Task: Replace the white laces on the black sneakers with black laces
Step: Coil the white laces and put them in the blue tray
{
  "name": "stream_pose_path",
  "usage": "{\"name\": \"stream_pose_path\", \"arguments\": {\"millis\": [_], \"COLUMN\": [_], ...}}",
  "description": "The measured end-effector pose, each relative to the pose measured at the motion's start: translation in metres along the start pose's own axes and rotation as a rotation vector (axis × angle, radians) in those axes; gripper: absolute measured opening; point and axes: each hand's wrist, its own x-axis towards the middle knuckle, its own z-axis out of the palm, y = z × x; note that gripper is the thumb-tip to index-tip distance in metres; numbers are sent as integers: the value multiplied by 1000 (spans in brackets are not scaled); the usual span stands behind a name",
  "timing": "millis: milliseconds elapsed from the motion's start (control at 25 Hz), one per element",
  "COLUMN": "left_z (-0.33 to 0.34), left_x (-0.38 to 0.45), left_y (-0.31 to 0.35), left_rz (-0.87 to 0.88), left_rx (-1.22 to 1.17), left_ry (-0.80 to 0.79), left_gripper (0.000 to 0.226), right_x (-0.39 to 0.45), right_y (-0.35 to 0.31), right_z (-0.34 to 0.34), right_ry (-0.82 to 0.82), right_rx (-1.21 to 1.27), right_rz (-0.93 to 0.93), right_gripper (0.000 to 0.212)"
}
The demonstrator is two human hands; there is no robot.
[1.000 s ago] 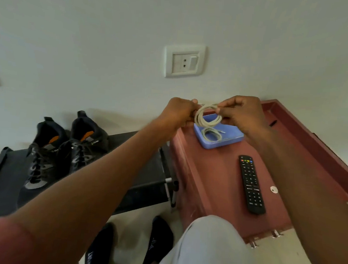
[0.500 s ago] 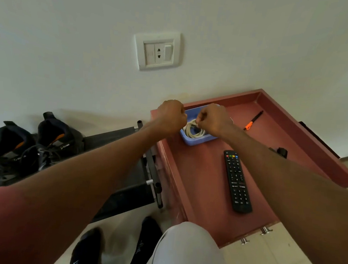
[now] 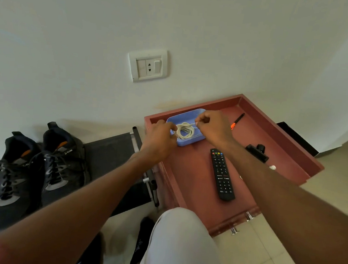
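Here, from my remote seat, much is hidden: my left hand (image 3: 160, 140) covers the near-left corner of the blue tray (image 3: 193, 114), and its fingers curl over the left side of the white laces (image 3: 185, 130), so I cannot see exactly how they grip the coil. My right hand (image 3: 214, 127) hides the tray's right rim; its fingers pinch one thin end of the lace just above the coil. The lower edge of the view cuts off both arms, a pale trouser knee (image 3: 180, 244) and the dark footwear (image 3: 141, 244) on the floor below it.

The white laces appear as a cream, loosely wound bundle of several loops, lying inside the blue tray (the tray holds nothing else that I can make out). The tray sits at the far-left corner of the red, raised-edge surface (image 3: 190, 175), close to the wall.

The black sneakers (image 3: 39, 168) stand side by side on a dark low bench (image 3: 108, 155) to the left, well apart from the tray, and are threaded with dark laces; their near toes are blurred.

On the red surface also lie a black remote control (image 3: 222, 175), an orange-and-black pen (image 3: 237, 121) and a small black object (image 3: 257, 151) that I cannot identify. A white wall socket (image 3: 147, 65) sits above.
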Motion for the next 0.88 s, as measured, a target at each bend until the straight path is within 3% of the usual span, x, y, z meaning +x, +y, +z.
{"name": "stream_pose_path", "arguments": {"millis": [200, 400, 520, 640, 760, 880], "left_z": [0, 1, 15, 45, 78, 102], "left_x": [-50, -90, -119, -149, -182, -203], "left_y": [40, 78, 94, 101, 102, 99], "left_rz": [166, 120, 143, 169, 174, 187], "left_rx": [-10, 160, 352, 521, 531, 654], "left_ry": [-58, -282, -420, -487, -566, -618], "left_gripper": [41, 58, 53, 53, 80, 120], "right_x": [-65, -125, -159, -191, -228, -250], "right_y": [-3, 15, 28, 47, 80, 114], "right_z": [-27, -62, -71, -67, -61, -54], "right_ry": [156, 118, 28, 123, 206, -68], "right_rx": [84, 36, -80, -160, -217, -434], "right_rz": [58, 181, 293, 380, 474, 417], "right_gripper": [15, 12, 8, 7, 6, 13]}}
